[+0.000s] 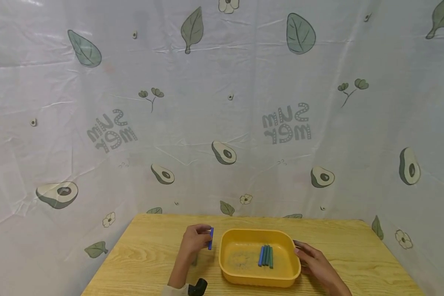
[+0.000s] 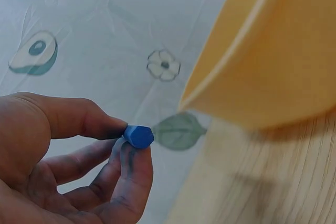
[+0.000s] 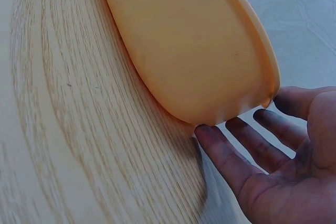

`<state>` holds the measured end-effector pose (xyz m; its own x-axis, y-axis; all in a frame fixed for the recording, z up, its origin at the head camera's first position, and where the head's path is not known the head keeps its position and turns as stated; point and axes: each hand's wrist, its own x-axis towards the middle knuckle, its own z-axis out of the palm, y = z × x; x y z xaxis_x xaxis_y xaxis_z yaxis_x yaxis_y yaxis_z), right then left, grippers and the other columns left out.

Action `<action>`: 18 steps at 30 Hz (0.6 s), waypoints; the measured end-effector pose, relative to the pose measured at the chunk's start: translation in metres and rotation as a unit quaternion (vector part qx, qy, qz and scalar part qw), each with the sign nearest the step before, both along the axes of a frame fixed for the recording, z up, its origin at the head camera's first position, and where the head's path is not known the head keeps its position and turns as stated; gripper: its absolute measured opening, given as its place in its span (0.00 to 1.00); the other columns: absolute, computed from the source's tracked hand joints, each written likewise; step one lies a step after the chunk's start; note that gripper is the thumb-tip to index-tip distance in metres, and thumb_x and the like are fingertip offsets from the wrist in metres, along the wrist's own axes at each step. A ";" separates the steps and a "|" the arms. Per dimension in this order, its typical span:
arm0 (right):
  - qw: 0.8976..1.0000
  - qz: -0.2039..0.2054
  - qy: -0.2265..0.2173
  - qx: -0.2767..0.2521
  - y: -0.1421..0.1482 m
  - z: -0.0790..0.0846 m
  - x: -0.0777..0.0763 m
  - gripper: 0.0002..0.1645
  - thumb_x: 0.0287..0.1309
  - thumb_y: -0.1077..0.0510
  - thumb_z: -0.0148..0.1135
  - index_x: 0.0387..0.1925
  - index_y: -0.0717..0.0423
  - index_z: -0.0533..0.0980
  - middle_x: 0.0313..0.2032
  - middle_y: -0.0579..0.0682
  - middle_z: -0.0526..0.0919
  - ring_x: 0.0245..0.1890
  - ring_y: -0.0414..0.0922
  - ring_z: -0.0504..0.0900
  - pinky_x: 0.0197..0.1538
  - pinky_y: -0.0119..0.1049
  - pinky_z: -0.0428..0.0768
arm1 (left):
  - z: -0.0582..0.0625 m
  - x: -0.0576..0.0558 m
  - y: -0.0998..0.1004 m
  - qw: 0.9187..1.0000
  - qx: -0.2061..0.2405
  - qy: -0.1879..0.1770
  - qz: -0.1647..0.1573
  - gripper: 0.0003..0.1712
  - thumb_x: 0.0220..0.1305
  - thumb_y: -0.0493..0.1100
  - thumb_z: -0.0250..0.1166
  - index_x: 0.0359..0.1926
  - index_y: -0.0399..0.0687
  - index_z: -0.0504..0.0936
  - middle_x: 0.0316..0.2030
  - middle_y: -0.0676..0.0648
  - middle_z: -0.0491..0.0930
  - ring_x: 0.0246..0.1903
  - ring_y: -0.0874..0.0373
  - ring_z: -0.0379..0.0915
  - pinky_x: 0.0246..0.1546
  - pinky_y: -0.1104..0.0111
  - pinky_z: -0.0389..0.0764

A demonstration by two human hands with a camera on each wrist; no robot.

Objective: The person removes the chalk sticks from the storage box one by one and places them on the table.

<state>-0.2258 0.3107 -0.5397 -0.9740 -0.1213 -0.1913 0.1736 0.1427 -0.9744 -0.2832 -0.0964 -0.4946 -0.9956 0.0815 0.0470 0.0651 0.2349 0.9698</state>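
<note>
Between the thumb and fingertips of my left hand (image 1: 197, 237) is a blue pastel stick (image 1: 211, 239). Its six-sided end faces the camera in the left wrist view, and the fingers there carry dark smudges. The stick is left of a yellow plastic basin (image 1: 240, 276), apart from it. My right hand (image 1: 316, 263) holds the basin's right end, thumb at the rim and fingertips against the outer wall. Inside the basin, a blue stick (image 1: 261, 256) lies beside several green sticks (image 1: 271, 257) in a loose row.
The basin stands on a light wooden table (image 1: 151, 246). Coloured dust marks its floor. A small greenish patch (image 1: 195, 260) shows next to the left forearm, too faint to identify. Behind the table hangs a pale printed sheet (image 1: 192, 123) with leaves and avocados.
</note>
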 end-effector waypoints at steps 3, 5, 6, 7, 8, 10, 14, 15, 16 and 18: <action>1.000 -0.001 0.000 -0.001 0.001 0.000 -0.001 0.46 0.83 0.43 0.52 0.83 0.71 0.52 0.76 0.75 0.66 0.63 0.58 0.85 0.59 0.52 0.88 | -0.003 -0.001 -0.011 1.000 -0.006 -0.001 0.005 0.25 0.63 0.31 0.66 0.62 0.26 0.82 0.50 0.30 0.84 0.38 0.51 0.88 0.41 0.56 0.91; 1.000 -0.001 -0.001 -0.001 0.001 0.000 -0.001 0.46 0.83 0.43 0.52 0.83 0.71 0.52 0.76 0.75 0.65 0.63 0.58 0.85 0.59 0.51 0.88 | -0.004 -0.001 -0.018 1.000 -0.008 -0.002 0.011 0.25 0.64 0.31 0.66 0.62 0.26 0.82 0.51 0.30 0.84 0.38 0.52 0.87 0.41 0.56 0.91; 1.000 0.000 -0.001 0.000 0.001 0.000 -0.001 0.46 0.84 0.43 0.52 0.83 0.71 0.51 0.76 0.75 0.65 0.63 0.58 0.85 0.59 0.51 0.88 | -0.005 -0.001 -0.021 1.000 -0.008 -0.003 0.015 0.25 0.64 0.31 0.66 0.62 0.26 0.82 0.51 0.30 0.84 0.39 0.52 0.87 0.41 0.57 0.91; 1.000 -0.002 -0.002 -0.001 0.001 0.000 -0.001 0.46 0.83 0.43 0.52 0.83 0.70 0.52 0.76 0.75 0.65 0.63 0.58 0.85 0.59 0.51 0.88 | -0.006 -0.001 -0.024 1.000 -0.008 -0.004 0.018 0.24 0.64 0.31 0.66 0.62 0.26 0.82 0.51 0.30 0.84 0.39 0.52 0.87 0.41 0.58 0.90; 1.000 -0.001 -0.001 0.000 0.001 0.000 -0.001 0.46 0.83 0.43 0.52 0.83 0.70 0.52 0.76 0.75 0.65 0.64 0.58 0.85 0.59 0.51 0.88 | -0.006 -0.001 -0.027 1.000 -0.008 -0.004 0.020 0.24 0.65 0.31 0.66 0.61 0.26 0.82 0.51 0.30 0.83 0.39 0.52 0.87 0.41 0.58 0.90; 1.000 0.001 -0.001 0.000 0.002 -0.001 0.000 0.47 0.83 0.42 0.52 0.83 0.70 0.52 0.76 0.75 0.64 0.65 0.58 0.84 0.60 0.51 0.88 | -0.008 0.000 -0.033 1.000 -0.010 -0.003 0.024 0.23 0.66 0.31 0.66 0.61 0.26 0.82 0.51 0.30 0.83 0.39 0.52 0.86 0.41 0.58 0.90; 1.000 0.005 0.004 0.000 0.002 -0.002 0.000 0.47 0.83 0.42 0.53 0.83 0.70 0.52 0.77 0.75 0.64 0.67 0.59 0.83 0.60 0.51 0.88 | -0.012 -0.001 -0.044 0.999 -0.018 -0.003 0.032 0.23 0.65 0.30 0.65 0.60 0.25 0.82 0.51 0.29 0.83 0.38 0.51 0.86 0.40 0.57 0.89; 1.000 0.006 0.005 -0.001 0.002 -0.002 0.000 0.47 0.83 0.41 0.53 0.83 0.70 0.52 0.77 0.75 0.63 0.67 0.59 0.83 0.60 0.51 0.88 | -0.013 -0.002 -0.046 0.999 -0.020 -0.002 0.035 0.24 0.64 0.30 0.65 0.60 0.25 0.82 0.50 0.29 0.83 0.37 0.50 0.86 0.40 0.57 0.89; 1.000 0.007 0.005 -0.001 0.002 -0.003 0.000 0.48 0.83 0.41 0.53 0.83 0.70 0.52 0.78 0.75 0.63 0.67 0.59 0.82 0.60 0.51 0.88 | -0.014 -0.003 -0.048 0.999 -0.022 -0.004 0.039 0.24 0.63 0.30 0.65 0.60 0.24 0.82 0.50 0.29 0.83 0.37 0.50 0.86 0.39 0.57 0.89; 1.000 0.007 0.006 -0.002 0.002 -0.003 0.000 0.48 0.83 0.41 0.53 0.83 0.70 0.52 0.78 0.75 0.62 0.68 0.59 0.82 0.61 0.51 0.88 | -0.016 -0.004 -0.052 0.999 -0.026 -0.004 0.048 0.25 0.61 0.29 0.65 0.59 0.24 0.82 0.49 0.28 0.84 0.36 0.49 0.86 0.39 0.55 0.90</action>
<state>-0.2254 0.3132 -0.5426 -0.9743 -0.1355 -0.1800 0.1607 0.1419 -0.9768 -0.2875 -0.1483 -0.5103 -0.9992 -0.0124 0.0374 0.0322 0.2891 0.9568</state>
